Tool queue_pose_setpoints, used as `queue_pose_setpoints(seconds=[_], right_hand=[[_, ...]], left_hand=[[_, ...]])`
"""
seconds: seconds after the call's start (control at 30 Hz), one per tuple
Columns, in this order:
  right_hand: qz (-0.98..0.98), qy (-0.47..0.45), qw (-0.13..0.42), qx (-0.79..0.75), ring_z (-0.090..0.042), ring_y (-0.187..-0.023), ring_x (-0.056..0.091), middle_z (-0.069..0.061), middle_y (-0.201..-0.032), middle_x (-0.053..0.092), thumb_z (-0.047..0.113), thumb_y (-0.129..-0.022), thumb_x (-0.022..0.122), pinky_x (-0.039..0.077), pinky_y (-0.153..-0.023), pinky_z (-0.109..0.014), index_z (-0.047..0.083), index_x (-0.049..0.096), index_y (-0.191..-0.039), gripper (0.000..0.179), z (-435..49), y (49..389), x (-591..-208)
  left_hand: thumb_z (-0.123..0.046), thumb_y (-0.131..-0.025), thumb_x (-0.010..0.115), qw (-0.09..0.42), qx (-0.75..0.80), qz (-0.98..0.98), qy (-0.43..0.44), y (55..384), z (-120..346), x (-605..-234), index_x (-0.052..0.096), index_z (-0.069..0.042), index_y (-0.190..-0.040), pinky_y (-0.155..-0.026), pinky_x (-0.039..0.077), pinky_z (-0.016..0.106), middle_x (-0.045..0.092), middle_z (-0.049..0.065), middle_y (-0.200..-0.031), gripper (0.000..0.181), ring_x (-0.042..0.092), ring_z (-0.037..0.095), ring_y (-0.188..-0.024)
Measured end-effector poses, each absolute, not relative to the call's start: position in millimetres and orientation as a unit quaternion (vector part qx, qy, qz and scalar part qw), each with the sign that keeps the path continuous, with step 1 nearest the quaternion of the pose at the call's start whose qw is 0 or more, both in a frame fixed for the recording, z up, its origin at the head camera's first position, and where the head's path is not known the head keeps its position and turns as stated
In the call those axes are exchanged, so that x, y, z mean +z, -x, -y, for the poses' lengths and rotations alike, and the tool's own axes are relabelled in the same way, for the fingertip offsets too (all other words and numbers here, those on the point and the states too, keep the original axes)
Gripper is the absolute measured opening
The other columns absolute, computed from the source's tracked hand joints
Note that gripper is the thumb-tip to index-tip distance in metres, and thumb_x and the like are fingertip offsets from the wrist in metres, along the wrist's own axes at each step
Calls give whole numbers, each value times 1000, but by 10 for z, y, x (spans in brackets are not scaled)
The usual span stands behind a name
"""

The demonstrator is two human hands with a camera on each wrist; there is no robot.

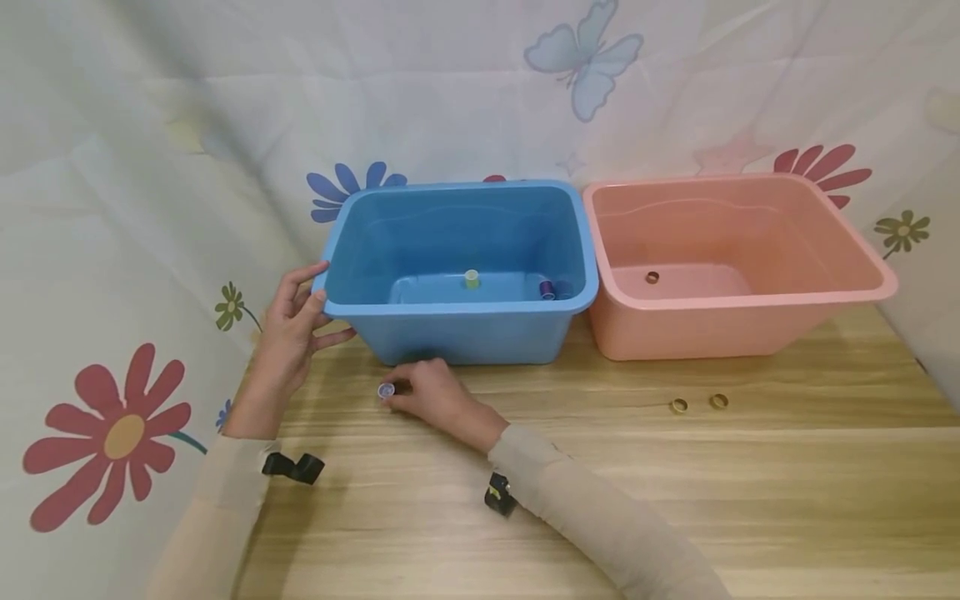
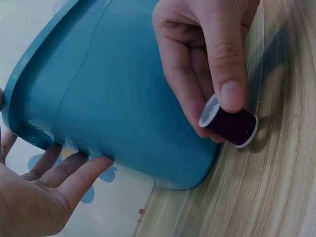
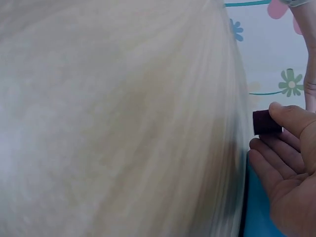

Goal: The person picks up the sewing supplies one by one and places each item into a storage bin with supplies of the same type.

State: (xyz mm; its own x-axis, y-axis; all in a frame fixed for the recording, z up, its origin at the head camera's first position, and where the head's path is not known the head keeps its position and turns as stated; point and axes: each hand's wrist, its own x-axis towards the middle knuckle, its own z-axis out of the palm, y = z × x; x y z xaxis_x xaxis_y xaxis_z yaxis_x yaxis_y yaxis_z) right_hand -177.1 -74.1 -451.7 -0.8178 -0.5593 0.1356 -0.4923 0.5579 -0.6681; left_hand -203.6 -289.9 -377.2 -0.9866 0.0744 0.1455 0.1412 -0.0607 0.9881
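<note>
My right hand (image 1: 438,396) pinches a small spool of dark purple thread (image 2: 229,126) between thumb and fingers, in front of the blue bin (image 1: 457,333). In the right wrist view, the spool (image 3: 266,122) shows dark thread between pale ends. At the bin's left end, my left hand (image 1: 288,329) grips the rim; the left wrist view has its fingers (image 2: 81,180) spread against the outer wall below the rim. Inside the blue bin lie a yellow-green spool (image 1: 472,279) and another purple spool (image 1: 547,289).
A pink bin (image 1: 690,333) stands right beside the blue one, with a gold ring (image 1: 652,277) on its floor. Two more gold rings, one left (image 1: 678,406) and one right (image 1: 719,402), lie on the wooden table (image 1: 600,475). A flower-print curtain (image 1: 450,100) hangs behind.
</note>
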Motion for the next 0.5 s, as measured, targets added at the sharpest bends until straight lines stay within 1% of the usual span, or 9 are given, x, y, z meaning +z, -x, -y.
queue_pose_setpoints(seconds=[0.17,0.37,0.5], right_hand=[[-873,302,43,-380,-6,-95,68,7,-104,77,30,-94,76,52,-82,-16,17,78,-115,26,706,1759,-4487],[-869,299,52,-391,-4,-93,69,6,-101,77,28,-93,77,51,-78,-12,16,79,-115,25,637,1738,-4403],[-865,300,58,-398,-4,-90,69,5,-99,78,26,-93,77,50,-74,-11,15,79,-115,25,592,1715,-4337]], left_hand=[[-21,-106,56,27,-719,690,80,2035,2909,-3783,47,-20,-149,-75,62,46,37,23,-151,44,70,18,-105],[-22,-106,56,30,-711,698,80,2042,2917,-3792,46,-21,-150,-76,61,46,38,21,-153,45,68,25,-112],[-22,-106,56,28,-711,698,81,2039,2913,-3805,46,-21,-150,-78,61,46,38,21,-152,45,68,22,-111]])
